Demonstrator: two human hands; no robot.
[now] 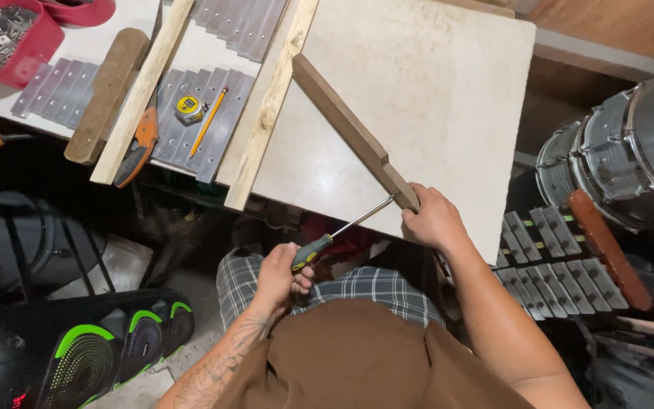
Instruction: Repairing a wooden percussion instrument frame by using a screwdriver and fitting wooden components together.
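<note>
A wooden bar lies slantwise on the surface, its near end under the right hand at the surface's front edge. A screwdriver reaches from the left hand, which is off the surface and nearer the person, to that end of the bar. Left of both hands and farther back, wooden strips lie across metal bars, with a tape measure and pencil on them. Right of the right hand stands a drum, beside the surface.

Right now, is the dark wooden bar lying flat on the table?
No: the dark wooden bar is tilted, its near end gripped by the right hand at the table edge.
</note>
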